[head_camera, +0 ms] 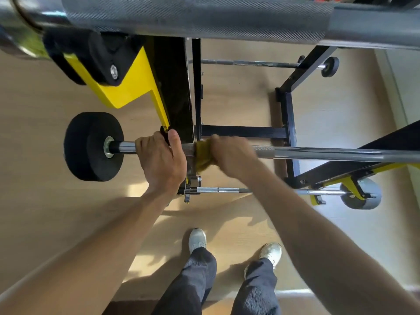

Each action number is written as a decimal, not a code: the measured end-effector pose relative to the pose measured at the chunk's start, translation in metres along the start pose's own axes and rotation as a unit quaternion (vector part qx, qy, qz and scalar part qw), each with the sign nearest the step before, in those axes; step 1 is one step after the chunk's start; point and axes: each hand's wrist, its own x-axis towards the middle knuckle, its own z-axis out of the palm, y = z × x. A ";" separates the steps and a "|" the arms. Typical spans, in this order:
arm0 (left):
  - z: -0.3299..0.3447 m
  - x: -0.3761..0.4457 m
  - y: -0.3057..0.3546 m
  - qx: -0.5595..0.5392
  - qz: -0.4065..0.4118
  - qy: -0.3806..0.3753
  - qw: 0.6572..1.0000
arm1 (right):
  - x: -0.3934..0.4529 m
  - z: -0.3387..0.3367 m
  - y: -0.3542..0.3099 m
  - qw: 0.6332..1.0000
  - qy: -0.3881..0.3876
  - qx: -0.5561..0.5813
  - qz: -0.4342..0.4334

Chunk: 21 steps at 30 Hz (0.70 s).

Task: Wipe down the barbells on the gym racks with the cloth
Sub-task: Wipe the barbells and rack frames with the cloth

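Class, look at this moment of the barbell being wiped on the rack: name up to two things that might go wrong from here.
1. The left hand grips the barbell right beside the black upright; if the bar shifts, fingers might get pinched.
2. The right hand rubs the yellow cloth against the upright, so the cloth may snag on the rack's bracket.

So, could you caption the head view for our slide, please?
Left hand steadies racked barbell; right hand wipes it with yellow cloth.
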 end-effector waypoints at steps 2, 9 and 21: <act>0.000 0.001 -0.001 0.005 -0.005 -0.019 1.000 | 0.017 0.000 -0.041 0.999 0.033 0.023 -0.035; -0.004 0.000 0.001 0.023 0.003 -0.030 0.999 | -0.002 0.030 -0.011 0.971 0.183 0.003 -0.155; -0.011 -0.011 0.004 -0.097 -0.043 0.011 0.994 | -0.081 0.087 0.068 0.953 0.288 0.095 -0.020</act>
